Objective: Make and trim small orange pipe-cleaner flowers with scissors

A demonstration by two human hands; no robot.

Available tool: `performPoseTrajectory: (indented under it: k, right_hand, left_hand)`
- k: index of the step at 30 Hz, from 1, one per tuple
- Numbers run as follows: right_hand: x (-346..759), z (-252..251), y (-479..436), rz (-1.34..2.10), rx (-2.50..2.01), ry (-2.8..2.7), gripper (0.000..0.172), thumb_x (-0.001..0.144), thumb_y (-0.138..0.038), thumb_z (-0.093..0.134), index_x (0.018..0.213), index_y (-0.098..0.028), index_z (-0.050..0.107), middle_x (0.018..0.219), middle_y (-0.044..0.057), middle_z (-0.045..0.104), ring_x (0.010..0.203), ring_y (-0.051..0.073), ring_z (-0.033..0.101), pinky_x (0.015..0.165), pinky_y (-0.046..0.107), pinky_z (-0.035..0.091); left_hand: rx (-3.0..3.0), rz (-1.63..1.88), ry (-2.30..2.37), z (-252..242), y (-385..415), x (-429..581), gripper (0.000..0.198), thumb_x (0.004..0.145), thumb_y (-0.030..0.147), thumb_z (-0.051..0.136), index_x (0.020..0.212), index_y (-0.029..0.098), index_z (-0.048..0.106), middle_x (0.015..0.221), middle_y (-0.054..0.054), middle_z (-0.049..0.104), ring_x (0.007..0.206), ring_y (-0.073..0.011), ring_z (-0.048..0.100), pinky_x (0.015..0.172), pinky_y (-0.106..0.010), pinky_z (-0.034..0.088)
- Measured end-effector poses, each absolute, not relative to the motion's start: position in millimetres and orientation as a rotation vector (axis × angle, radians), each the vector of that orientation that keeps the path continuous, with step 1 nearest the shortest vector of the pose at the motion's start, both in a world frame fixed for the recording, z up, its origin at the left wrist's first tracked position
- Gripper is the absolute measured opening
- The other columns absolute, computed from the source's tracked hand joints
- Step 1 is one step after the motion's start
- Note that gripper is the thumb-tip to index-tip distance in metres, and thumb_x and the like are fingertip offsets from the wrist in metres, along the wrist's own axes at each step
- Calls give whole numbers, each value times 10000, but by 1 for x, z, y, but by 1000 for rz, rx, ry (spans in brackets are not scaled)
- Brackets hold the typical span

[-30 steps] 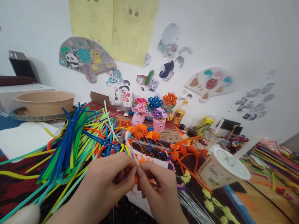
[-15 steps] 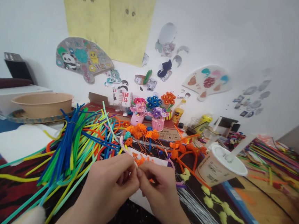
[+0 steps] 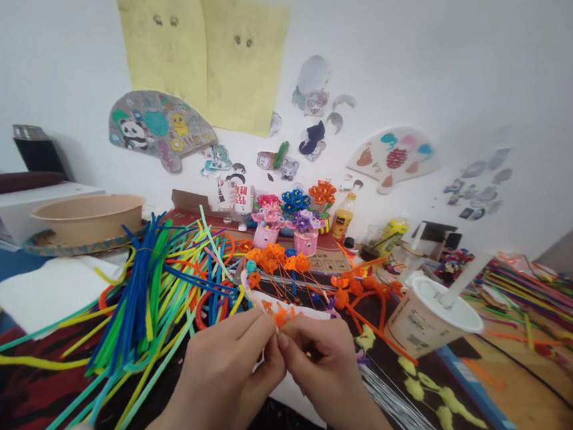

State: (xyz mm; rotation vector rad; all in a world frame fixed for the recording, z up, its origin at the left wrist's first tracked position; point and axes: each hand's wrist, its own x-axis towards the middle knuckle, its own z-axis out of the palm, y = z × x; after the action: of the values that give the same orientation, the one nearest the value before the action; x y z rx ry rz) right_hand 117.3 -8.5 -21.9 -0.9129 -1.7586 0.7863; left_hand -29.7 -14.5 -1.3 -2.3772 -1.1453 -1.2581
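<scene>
My left hand and my right hand meet in the middle, thumbs and fingertips pinched close together. Whatever lies between the fingertips is too small and too covered to make out. Just beyond them, small orange fuzzy pieces are scattered on a white paper sheet, which reaches under my hands. Past the sheet lie orange pipe-cleaner flowers on thin wire stems. To the left spreads a big bundle of blue and green pipe cleaners.
A white-lidded paper cup with a straw stands at the right. Silver wires and pale yellow fuzzy pieces lie near it. Flower pots and a juice bottle stand by the wall. A beige tub is far left.
The view has shifted a little, so the scene and both hands appear slightly lower and mostly farther right. My hands keep nearly the same pinched pose together.
</scene>
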Motion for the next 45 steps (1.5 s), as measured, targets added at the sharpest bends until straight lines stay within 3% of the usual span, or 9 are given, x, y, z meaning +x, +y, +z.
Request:
performPoseTrajectory:
  k: [10,15,21,26,31,34,39,42,45]
  right_hand:
    - [114,-15,-14,635,-914,-1766,349,815,-181,523,507,-178,358,480,-74,293,448,56,260,421,168,232]
    - [118,-20,-25,452,-913,-1671,236,762,-120,520,532,-170,506,448,-73,372,383,43,297,380,159,239]
    - [128,-22,-21,865,-896,-1460,270,874,-264,533,628,-167,590,406,-83,370,324,43,291,348,161,254]
    - [134,-20,-18,1186,-818,-1315,311,885,-373,555,673,-151,604,387,-95,350,303,28,262,328,146,222]
    - [138,-17,-13,1406,-786,-1220,315,859,-387,591,666,-139,605,386,-95,369,284,19,270,308,136,217]
    - [138,-16,-12,1445,-783,-1228,334,854,-414,591,670,-136,601,377,-94,370,278,22,273,299,136,218]
    - [135,-12,-16,1344,-876,-1345,359,867,-444,565,680,-140,598,393,-80,397,304,32,305,323,146,253]
    - [133,-7,-19,1261,-965,-1458,325,867,-404,568,681,-142,612,424,-74,403,335,35,325,346,153,247]
    - [131,-6,-19,1190,-979,-1555,267,867,-331,565,679,-149,615,461,-69,418,364,37,348,363,159,249]
  left_hand:
    - [-2356,-1201,-1122,2,-14,-35,297,834,94,404,557,193,448,501,71,459,408,-45,429,433,-150,311]
    - [-2161,-1188,-1359,12,-8,-60,240,844,202,477,604,210,473,462,94,428,379,-53,426,409,-142,313]
    - [-2506,-1043,-1317,12,-3,-52,205,799,159,453,606,197,512,504,78,448,430,-58,443,442,-153,312]
    - [-2890,-366,-1591,8,-1,-60,241,794,198,444,555,202,480,499,66,475,440,-80,425,441,-195,258]
    - [-3101,-100,-1626,9,2,-79,232,855,212,458,750,257,660,716,33,675,662,-128,622,595,-194,385]
    - [-3123,-159,-1604,5,5,-84,257,857,168,452,815,266,686,786,13,708,737,-141,666,646,-186,423]
    - [-3036,-369,-1585,3,3,-78,328,901,269,429,642,238,627,584,17,636,505,-119,599,489,-176,395]
    - [-2993,-850,-1582,13,0,-64,378,912,336,413,593,225,585,508,35,589,437,-103,538,436,-169,380]
    - [-2907,-1502,-1638,23,-1,-48,239,867,363,507,717,226,632,552,45,630,439,-91,544,406,-151,396]
